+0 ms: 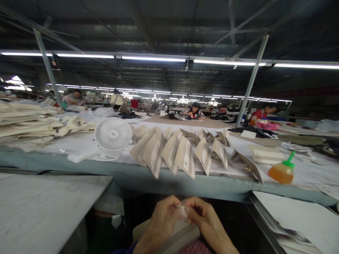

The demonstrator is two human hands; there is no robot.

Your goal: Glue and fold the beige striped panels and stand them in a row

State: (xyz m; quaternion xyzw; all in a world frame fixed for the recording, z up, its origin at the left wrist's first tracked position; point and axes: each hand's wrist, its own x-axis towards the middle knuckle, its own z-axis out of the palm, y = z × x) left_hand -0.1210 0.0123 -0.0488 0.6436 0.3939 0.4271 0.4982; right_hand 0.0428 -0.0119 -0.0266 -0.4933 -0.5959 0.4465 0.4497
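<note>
My left hand [165, 217] and my right hand [201, 218] meet low in the middle of the view, below the table's front edge. Their fingertips pinch a small white piece [182, 211], too blurred to tell its kind. Beneath them a beige and grey fabric panel [180, 237] lies across my lap, partly covered by both hands. On the table just beyond stand several similar folded beige panels [185, 158] in rows, some with metal fittings.
A white fan [113, 134] stands left of the panels, near cream fabric stacks [31, 121]. To the right is a squeeze bottle [282, 172] with amber liquid. Side surfaces [39, 208] flank my lap; white sheets [299, 215] lie at right. Several people work farther back.
</note>
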